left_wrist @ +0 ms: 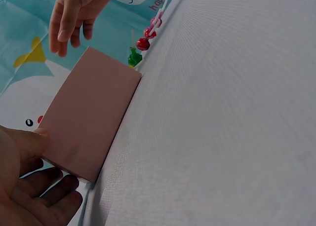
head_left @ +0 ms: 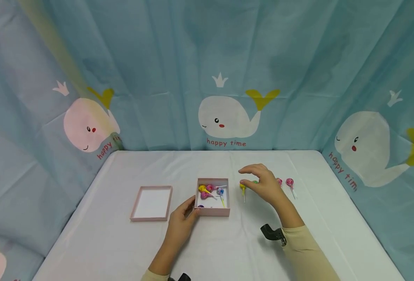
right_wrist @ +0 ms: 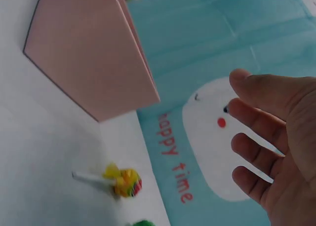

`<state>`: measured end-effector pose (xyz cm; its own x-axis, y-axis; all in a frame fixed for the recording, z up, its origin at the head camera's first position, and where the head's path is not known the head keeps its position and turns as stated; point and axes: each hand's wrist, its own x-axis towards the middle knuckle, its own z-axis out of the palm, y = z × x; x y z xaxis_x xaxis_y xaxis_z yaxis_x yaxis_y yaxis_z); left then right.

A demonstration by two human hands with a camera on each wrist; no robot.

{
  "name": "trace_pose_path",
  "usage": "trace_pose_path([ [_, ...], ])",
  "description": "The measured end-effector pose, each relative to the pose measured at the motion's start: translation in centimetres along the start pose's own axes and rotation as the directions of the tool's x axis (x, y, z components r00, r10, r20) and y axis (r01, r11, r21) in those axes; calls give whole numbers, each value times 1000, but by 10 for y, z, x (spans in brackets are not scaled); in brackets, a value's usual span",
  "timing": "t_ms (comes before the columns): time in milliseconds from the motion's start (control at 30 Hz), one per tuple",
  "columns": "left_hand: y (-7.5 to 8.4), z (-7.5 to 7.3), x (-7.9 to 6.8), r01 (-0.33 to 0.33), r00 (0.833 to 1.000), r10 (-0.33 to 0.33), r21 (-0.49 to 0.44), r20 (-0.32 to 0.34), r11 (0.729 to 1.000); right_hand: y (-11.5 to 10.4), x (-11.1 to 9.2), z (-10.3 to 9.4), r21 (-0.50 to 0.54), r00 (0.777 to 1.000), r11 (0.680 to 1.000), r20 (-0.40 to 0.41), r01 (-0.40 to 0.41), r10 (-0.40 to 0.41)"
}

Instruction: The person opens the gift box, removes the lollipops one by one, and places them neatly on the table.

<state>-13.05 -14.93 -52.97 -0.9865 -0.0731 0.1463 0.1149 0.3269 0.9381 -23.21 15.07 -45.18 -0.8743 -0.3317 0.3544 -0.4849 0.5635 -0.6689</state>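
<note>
A small pink box [head_left: 214, 212] stands uncovered on the table. Inside it lie several lollipops, among them a yellow lollipop [head_left: 203, 188] and a blue lollipop [head_left: 221, 191]. My left hand [head_left: 180, 224] holds the box's near left corner, thumb on the front face and fingers along the side. To the right of the box, my right hand [head_left: 264, 187] hovers above the table, thumb and fingers apart, holding nothing. Below its fingertips lies another yellow lollipop, a candy on a white stick [right_wrist: 127, 182]. A green lollipop [left_wrist: 134, 57] is partly hidden by that hand in the head view.
Left of the box lies a shallow pink lid [head_left: 151, 203] with a white inside. Farther right, beyond the right hand, are pink lollipops, one [head_left: 290, 182] in plain sight. A whale-print curtain [head_left: 164, 78] surrounds the white table [head_left: 228, 249] at the back and sides.
</note>
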Motion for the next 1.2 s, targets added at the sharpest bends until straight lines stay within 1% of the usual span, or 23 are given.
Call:
trace_pose_path([
  [167, 1, -1, 1, 3, 1000, -3, -2, 1, 1000, -11, 10, 17, 2, 992, 996, 89, 88, -88],
  [300, 1, 0, 1, 9, 1000, -9, 20, -3, 1000, -20, 19, 30, -7, 983, 994, 149, 110, -108],
  [400, 1, -1, 2, 11, 1000, -11, 32, -6, 999, -25, 25, 38, -17, 976, 992, 180, 128, -123],
  [567, 3, -3, 2, 13, 1000, -13, 22, 3, 1000, -31, 34, 52, -36, 958, 982, 226, 187, -174],
  [767, 4, -5, 2, 6, 1000, -7, 24, 18, 1000, -34, 40, 70, -39, 943, 977, 272, 208, -190],
  [867, 3, -5, 1, -5, 1000, 4, 19, 22, 1000, -34, 41, 80, -20, 935, 975, 289, 220, -205],
  [1000, 2, -4, 1, -14, 1000, 14, 2, 26, 1000, -33, 39, 91, 20, 926, 978, 321, 206, -201],
  [1133, 2, -4, 0, -28, 999, 29, -21, 27, 999, -31, 36, 100, 38, 924, 982, 336, 182, -185],
  [1200, 1, -3, 0, -31, 999, 32, -22, 24, 999, -30, 35, 103, 14, 924, 982, 335, 189, -183],
])
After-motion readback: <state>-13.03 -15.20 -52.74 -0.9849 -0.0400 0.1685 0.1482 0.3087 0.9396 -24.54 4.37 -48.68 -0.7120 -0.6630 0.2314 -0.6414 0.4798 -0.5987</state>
